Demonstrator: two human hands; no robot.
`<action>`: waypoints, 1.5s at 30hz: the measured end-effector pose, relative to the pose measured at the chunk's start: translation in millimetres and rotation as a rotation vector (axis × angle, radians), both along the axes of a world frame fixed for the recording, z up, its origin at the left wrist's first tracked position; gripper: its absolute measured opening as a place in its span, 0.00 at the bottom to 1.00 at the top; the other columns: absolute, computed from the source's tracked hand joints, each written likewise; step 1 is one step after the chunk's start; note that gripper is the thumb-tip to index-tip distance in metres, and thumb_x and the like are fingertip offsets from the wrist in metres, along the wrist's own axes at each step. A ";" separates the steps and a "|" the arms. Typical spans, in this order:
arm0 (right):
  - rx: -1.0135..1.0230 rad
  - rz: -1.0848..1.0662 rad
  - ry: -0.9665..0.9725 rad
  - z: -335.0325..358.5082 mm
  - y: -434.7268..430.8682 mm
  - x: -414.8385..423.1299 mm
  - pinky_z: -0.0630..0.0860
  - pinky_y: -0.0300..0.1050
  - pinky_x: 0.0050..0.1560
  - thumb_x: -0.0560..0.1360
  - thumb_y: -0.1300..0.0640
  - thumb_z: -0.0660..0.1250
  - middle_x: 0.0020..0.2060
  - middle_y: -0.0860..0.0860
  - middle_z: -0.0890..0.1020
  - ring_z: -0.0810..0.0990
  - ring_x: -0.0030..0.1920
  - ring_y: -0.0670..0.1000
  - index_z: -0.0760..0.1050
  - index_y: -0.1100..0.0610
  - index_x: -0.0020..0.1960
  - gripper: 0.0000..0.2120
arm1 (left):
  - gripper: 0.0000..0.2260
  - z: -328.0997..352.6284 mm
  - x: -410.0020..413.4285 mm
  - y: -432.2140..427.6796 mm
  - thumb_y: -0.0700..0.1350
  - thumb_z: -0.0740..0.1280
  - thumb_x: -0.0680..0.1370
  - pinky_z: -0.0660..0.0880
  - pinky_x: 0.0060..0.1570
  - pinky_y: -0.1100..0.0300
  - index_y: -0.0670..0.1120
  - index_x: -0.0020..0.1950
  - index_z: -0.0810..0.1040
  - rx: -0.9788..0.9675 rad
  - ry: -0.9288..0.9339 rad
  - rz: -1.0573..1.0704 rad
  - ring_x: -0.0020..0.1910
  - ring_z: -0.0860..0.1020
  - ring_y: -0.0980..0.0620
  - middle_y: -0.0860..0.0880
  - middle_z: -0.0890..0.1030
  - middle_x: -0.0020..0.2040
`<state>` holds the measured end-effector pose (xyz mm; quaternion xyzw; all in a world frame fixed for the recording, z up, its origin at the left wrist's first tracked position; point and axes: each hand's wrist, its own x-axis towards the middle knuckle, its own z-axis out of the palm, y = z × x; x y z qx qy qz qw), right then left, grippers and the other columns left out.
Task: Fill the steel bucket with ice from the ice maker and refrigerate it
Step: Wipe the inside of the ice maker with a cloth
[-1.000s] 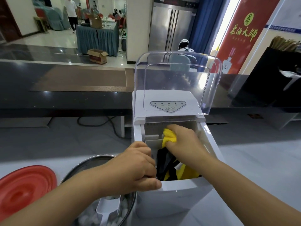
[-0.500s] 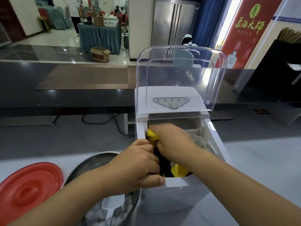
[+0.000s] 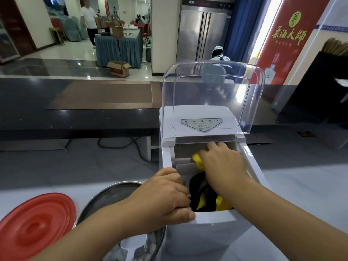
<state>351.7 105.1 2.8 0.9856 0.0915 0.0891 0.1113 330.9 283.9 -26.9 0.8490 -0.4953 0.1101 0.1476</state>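
Right hand (image 3: 222,162): fingers curling over yellow cloth (image 3: 197,160), now sliding rearward-right inside ice maker (image 3: 207,232). Left hand (image 3: 163,196): fingers gripping its front-left rim. Steel bucket (image 3: 113,191): holding ice; refrigerating seemingly pending.

Glossy white plastic ice maker (image 3: 211,234), clear plastic lid (image 3: 212,87), shiny steel bucket (image 3: 105,193), yellow cloth (image 3: 197,161).

Single head-worn wide-angle view, facing forward and down. Close range: ice maker (image 3: 207,238) centre frame, left grip (image 3: 165,196) and right grip (image 3: 222,162) just below lens, forearms (image 3: 282,223) entering from bottom edge. Clipped at bottom left: steel bucket (image 3: 105,193). Foreground filled by counter (image 3: 310,185); hall (image 3: 56,51) and steel fridge (image 3: 203,34) far back, top of frame. Straight lines bowed near edges.
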 end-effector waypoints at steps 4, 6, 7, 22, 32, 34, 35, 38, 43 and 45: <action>0.093 0.135 -0.258 -3.6 -2.0 -11.2 0.74 0.46 0.33 0.61 0.65 0.72 0.40 0.51 0.81 0.78 0.39 0.54 0.78 0.55 0.48 0.16 | 0.18 1.6 0.8 -1.2 0.57 0.60 0.77 0.61 0.55 0.64 0.50 0.32 0.77 0.005 -0.004 0.007 0.36 0.69 0.54 0.54 0.74 0.30; 0.237 0.274 -0.258 -7.0 10.9 -8.8 0.74 0.47 0.35 0.65 0.65 0.70 0.38 0.50 0.82 0.76 0.38 0.53 0.79 0.56 0.48 0.12 | 0.17 3.3 0.6 -2.1 0.56 0.61 0.77 0.61 0.53 0.64 0.50 0.31 0.76 0.008 0.000 0.006 0.37 0.70 0.53 0.54 0.75 0.30; 0.268 0.315 -0.223 -9.0 17.6 -7.1 0.73 0.47 0.36 0.67 0.64 0.69 0.38 0.49 0.82 0.75 0.39 0.52 0.78 0.56 0.46 0.09 | 0.17 3.8 0.2 -2.3 0.56 0.61 0.76 0.61 0.53 0.64 0.49 0.31 0.76 0.009 0.008 0.003 0.37 0.70 0.53 0.54 0.75 0.30; -0.118 -0.014 -0.004 -2.6 -27.7 -2.2 0.71 0.48 0.45 0.75 0.61 0.61 0.53 0.55 0.78 0.74 0.53 0.58 0.70 0.57 0.58 0.12 | 0.19 -0.8 -0.7 -2.0 0.57 0.57 0.78 0.62 0.55 0.65 0.52 0.32 0.78 -0.007 -0.027 0.016 0.35 0.68 0.58 0.56 0.73 0.29; -0.120 -0.064 -0.038 4.0 -32.9 -6.8 0.65 0.43 0.31 0.69 0.62 0.66 0.43 0.50 0.80 0.78 0.45 0.53 0.74 0.54 0.48 0.08 | 0.19 0.1 0.7 -1.0 0.58 0.58 0.77 0.57 0.56 0.70 0.52 0.32 0.78 0.005 0.000 0.011 0.35 0.68 0.58 0.56 0.74 0.29; 0.063 -0.024 0.028 1.6 -36.6 -0.4 0.66 0.45 0.36 0.73 0.64 0.61 0.50 0.51 0.78 0.76 0.51 0.55 0.71 0.55 0.52 0.09 | 0.19 -0.4 -0.4 -0.8 0.58 0.58 0.77 0.59 0.55 0.69 0.52 0.31 0.78 0.004 0.014 0.004 0.35 0.68 0.58 0.56 0.73 0.29; 0.172 -0.028 0.044 1.8 -39.3 1.3 0.67 0.44 0.38 0.73 0.64 0.60 0.50 0.51 0.79 0.76 0.51 0.55 0.71 0.55 0.52 0.10 | 0.18 -0.8 -0.8 -1.1 0.57 0.59 0.77 0.60 0.55 0.68 0.52 0.31 0.78 -0.006 0.017 -0.001 0.35 0.69 0.58 0.56 0.73 0.28; 0.718 -0.015 0.061 5.5 -39.2 -3.8 0.74 0.46 0.46 0.72 0.65 0.60 0.46 0.49 0.82 0.77 0.49 0.53 0.77 0.51 0.51 0.14 | 0.15 -1.5 -1.3 -1.1 0.56 0.60 0.76 0.63 0.57 0.64 0.53 0.33 0.79 -0.033 0.025 -0.026 0.37 0.72 0.57 0.57 0.75 0.30; 1.134 0.140 0.208 -0.9 4.7 -8.8 0.74 0.44 0.50 0.70 0.68 0.62 0.45 0.48 0.83 0.78 0.48 0.50 0.80 0.51 0.49 0.16 | 0.15 -8.2 -9.7 6.2 0.61 0.62 0.74 0.70 0.55 0.62 0.50 0.43 0.76 -0.299 0.051 0.057 0.51 0.71 0.57 0.54 0.78 0.41; 1.203 0.190 0.335 -6.7 17.5 -5.9 0.72 0.39 0.45 0.71 0.68 0.62 0.46 0.47 0.80 0.76 0.46 0.48 0.77 0.51 0.54 0.17 | 0.12 -2.6 -11.3 13.8 0.61 0.61 0.76 0.69 0.50 0.67 0.53 0.43 0.72 -0.464 0.065 0.151 0.50 0.72 0.57 0.58 0.76 0.42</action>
